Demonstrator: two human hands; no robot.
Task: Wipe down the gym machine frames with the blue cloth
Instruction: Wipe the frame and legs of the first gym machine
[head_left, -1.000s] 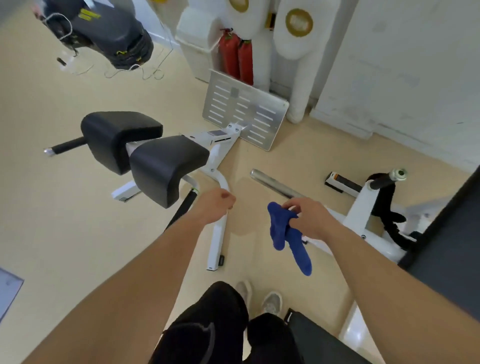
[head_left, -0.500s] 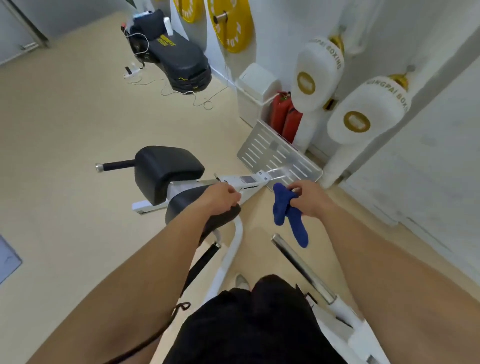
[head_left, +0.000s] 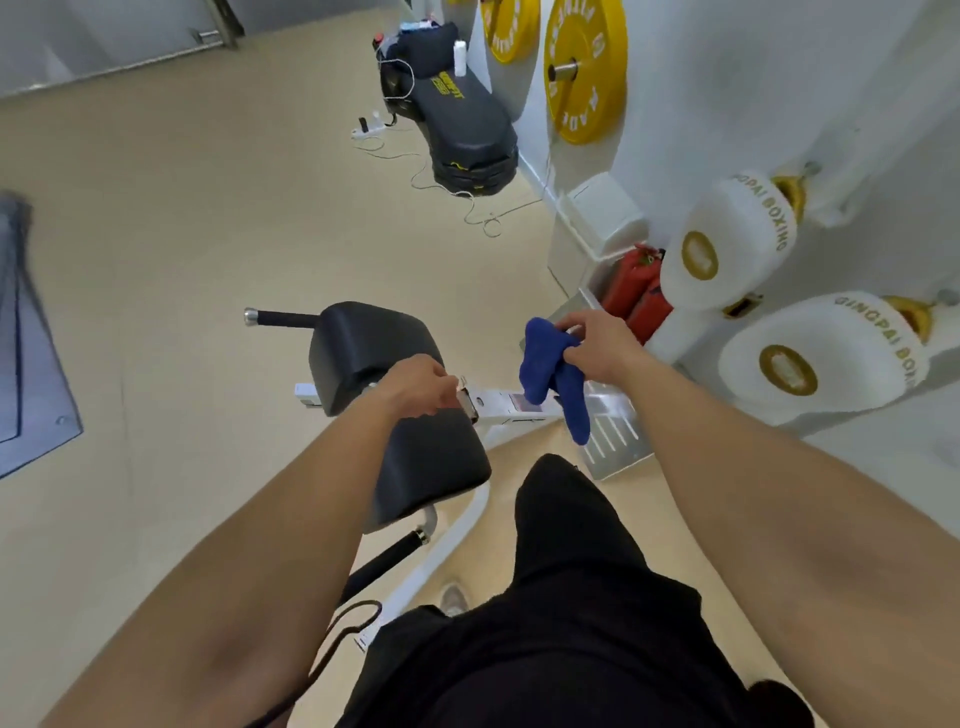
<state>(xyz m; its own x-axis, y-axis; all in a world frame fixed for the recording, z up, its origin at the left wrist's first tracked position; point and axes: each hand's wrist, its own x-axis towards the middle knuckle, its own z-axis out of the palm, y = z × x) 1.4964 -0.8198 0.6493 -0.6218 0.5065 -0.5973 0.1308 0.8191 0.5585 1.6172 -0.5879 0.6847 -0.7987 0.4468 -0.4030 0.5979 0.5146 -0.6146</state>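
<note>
The blue cloth (head_left: 551, 375) hangs bunched from my right hand (head_left: 597, 343), which pinches its top above the white frame bar (head_left: 498, 405) of the gym machine. That machine has two black pads (head_left: 410, 415) and a perforated metal footplate (head_left: 615, 441). My left hand (head_left: 421, 387) hovers with curled fingers over the gap between the pads, at the near end of the white bar; whether it touches the frame is unclear.
Black side handles (head_left: 283, 318) stick out from the machine. Against the right wall stand two white boxing bags (head_left: 727, 244), red fire extinguishers (head_left: 636, 291) and a white bin (head_left: 602, 218). Yellow weight plates (head_left: 584, 67) hang higher up. A black padded bench (head_left: 462, 119) with loose cables lies farther back.
My view has swung up and forward over the machine. Both hands moved up over its pads and white bar, the right one carrying the hanging cloth above the footplate.
</note>
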